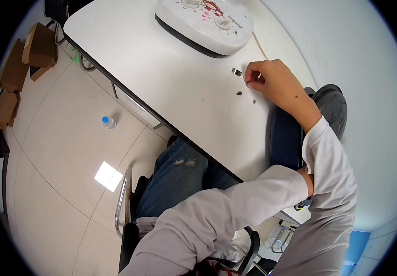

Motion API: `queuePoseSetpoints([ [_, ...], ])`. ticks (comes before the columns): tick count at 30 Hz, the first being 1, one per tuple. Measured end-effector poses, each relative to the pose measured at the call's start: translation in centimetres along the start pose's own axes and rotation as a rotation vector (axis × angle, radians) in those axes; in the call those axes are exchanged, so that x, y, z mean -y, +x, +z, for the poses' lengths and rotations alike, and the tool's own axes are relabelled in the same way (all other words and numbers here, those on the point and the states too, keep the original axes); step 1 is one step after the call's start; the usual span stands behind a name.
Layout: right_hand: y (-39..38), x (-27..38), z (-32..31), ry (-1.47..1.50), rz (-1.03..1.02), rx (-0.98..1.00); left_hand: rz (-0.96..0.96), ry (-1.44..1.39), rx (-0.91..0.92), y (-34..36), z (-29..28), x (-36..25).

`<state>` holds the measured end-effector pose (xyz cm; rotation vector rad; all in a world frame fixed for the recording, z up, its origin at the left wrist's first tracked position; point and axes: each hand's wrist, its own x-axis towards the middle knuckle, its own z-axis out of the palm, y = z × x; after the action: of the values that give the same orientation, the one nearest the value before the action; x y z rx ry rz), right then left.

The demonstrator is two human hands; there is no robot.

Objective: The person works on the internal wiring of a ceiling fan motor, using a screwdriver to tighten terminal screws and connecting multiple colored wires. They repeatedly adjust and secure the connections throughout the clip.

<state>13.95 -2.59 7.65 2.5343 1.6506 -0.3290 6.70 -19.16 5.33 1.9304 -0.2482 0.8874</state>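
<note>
My right hand (277, 85) is over the white table (171, 78), fingers curled into a pinch. A tiny dark piece (247, 83) shows at its fingertips, too small to name. Just left of the fingers lies a small silver metal piece with a dark part (236, 72). Two more bits sit below it, a small black piece (239, 93) and a smaller grey piece (254, 101). My left arm crosses toward the right, and only the wrist of my left hand (307, 178) shows. Its fingers are hidden behind my right sleeve.
A white appliance with two knobs (212, 27) stands at the table's far end, a pale cable (259, 45) beside it. Under my right forearm are a navy case (285, 140) and a black rounded object (334, 108). A bottle (108, 122) and cardboard boxes (39, 46) are on the left.
</note>
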Motion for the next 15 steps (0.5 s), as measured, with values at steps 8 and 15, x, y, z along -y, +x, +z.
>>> queuePoseSetpoints([
  [8,-1.3,1.4,-0.6,0.079,-0.079,-0.006,-0.011,-0.017,-0.033,-0.5,-0.1,0.6],
  [15,-1.1,2.2,-0.6,0.196,-0.078,0.097,-0.024,-0.033,-0.068,-0.6,-0.6,1.1],
])
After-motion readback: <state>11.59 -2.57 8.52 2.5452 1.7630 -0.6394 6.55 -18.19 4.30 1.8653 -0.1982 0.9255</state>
